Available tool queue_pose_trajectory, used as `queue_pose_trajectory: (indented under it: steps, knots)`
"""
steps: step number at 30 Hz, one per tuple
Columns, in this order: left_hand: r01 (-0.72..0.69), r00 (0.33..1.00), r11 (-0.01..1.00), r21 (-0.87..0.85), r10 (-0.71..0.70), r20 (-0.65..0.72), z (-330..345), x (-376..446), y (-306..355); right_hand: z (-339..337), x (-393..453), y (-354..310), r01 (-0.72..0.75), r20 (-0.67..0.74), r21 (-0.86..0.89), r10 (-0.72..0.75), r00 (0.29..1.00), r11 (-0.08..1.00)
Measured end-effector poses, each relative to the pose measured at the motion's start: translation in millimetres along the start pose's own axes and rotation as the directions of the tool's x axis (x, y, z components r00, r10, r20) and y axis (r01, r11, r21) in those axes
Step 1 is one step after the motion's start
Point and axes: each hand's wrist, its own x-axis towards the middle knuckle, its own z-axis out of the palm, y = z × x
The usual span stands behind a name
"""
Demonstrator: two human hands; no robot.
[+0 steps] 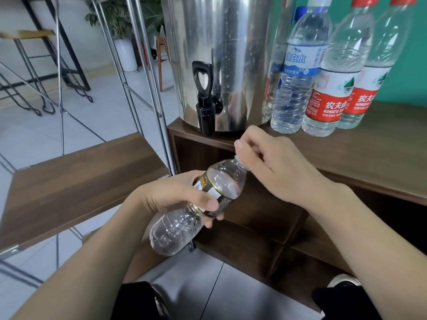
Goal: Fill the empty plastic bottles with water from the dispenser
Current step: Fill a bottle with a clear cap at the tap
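I'm gripping the empty bottle in my left hand, right hand pinching its cap; squeezing risks crumpling it.

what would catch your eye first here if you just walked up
The clear bottle held tilted at the centre: the left hand grips its labelled middle while the right hand pinches its top. Behind stands a steel dispenser with a black tap, and to its right a row of capped bottles on the wooden counter.
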Motion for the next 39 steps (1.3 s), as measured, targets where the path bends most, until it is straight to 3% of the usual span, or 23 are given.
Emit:
queue_pose_trajectory:
  steps: [4,10,14,19,22,26,29,32,36,39]
  knots:
    - [-0.003,0.998,1.000,0.008,0.002,0.067,-3.9,-2.4,-0.3,-6.2,-5.0,-0.7,0.063,0.074,0.010,-0.063,0.995,0.998]
    - [-0.005,1.000,0.999,0.048,0.006,-0.022,-3.3,-3.7,-2.6,-17.7,-10.5,7.8,0.059,0.157,-0.043,-0.051,0.986,0.997]
    - [-0.022,0.998,1.000,-0.012,0.021,-0.057,2.3,-3.2,-2.1,-21.9,-12.9,13.4,0.052,0.148,0.017,-0.054,0.987,0.999]
    - [-0.092,0.970,0.995,0.025,0.096,-0.225,8.1,-0.1,-3.2,-27.6,-12.2,20.1,0.014,0.059,0.008,-0.014,0.998,1.000]
    - [-0.108,0.903,0.978,0.178,0.171,-0.394,14.1,2.3,-3.1,-30.2,-9.9,28.8,-0.065,-0.079,-0.062,0.060,0.995,0.996]
    - [-0.019,0.771,0.956,0.291,0.200,-0.605,18.5,9.5,-11.3,-29.1,-7.6,37.0,-0.226,-0.221,-0.125,0.195,0.956,0.966]
    - [0.061,0.675,0.941,0.333,0.207,-0.708,21.3,16.1,-20.3,-25.4,-5.9,39.5,-0.305,-0.230,-0.150,0.266,0.936,0.941]
    - [0.047,0.618,0.955,0.292,0.202,-0.760,23.9,20.2,-24.5,-24.6,-4.0,39.2,-0.359,-0.192,-0.181,0.325,0.926,0.916]
    - [-0.035,0.557,0.978,0.206,0.190,-0.808,30.0,22.2,-27.1,-24.5,0.9,28.7,-0.343,-0.199,-0.208,0.304,0.932,0.916]
    - [-0.075,0.504,0.980,0.187,0.199,-0.840,35.6,23.2,-29.4,-24.2,11.5,9.9,-0.237,-0.287,-0.186,0.178,0.941,0.954]
